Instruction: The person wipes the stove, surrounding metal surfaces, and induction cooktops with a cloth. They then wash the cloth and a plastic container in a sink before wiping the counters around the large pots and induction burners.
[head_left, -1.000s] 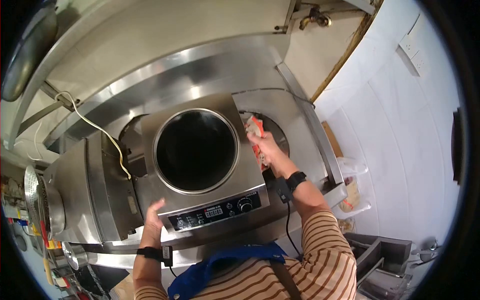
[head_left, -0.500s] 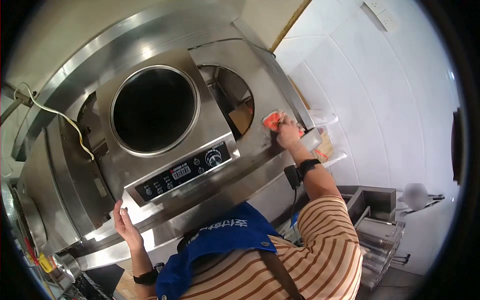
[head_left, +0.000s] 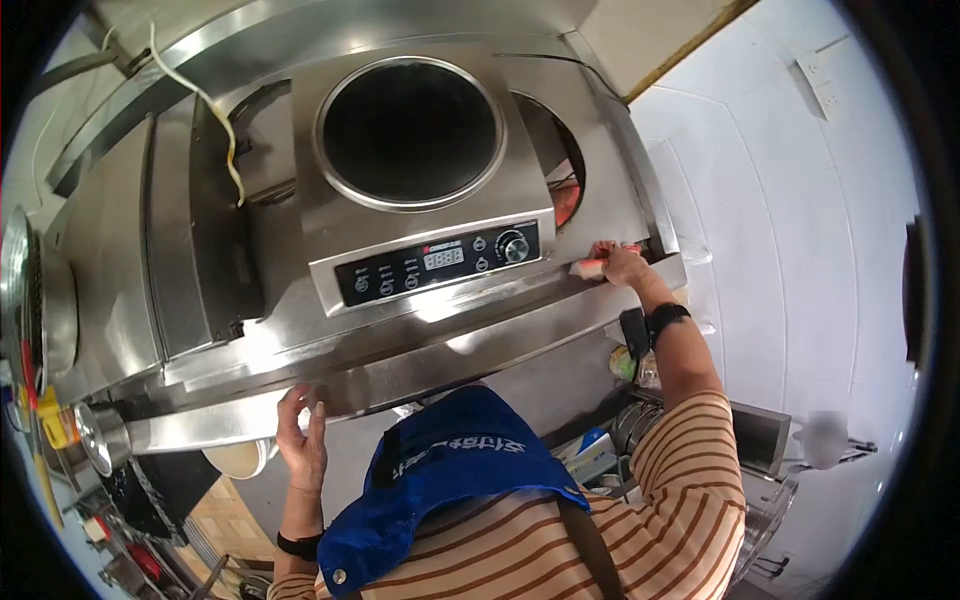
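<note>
Holds the left hand (head_left: 304, 440) by the front rim of the counter (head_left: 420, 375) at eight o'clock, with empty, half-open fingers. Reaches to three o'clock with the right hand (head_left: 627, 266), palm down, fingers closed on a cloth (head_left: 590, 268) now shifted to the front channel. Faces a cooker (head_left: 410, 130) at eleven.

Right hand (head_left: 624, 267) closed and outstretched, left hand (head_left: 303, 447) open, loosely curled.

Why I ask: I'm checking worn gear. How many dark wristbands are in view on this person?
2. One wristband sits just behind the right hand; a second wristband sits behind the left hand. The striped sleeves could hide more.
</note>
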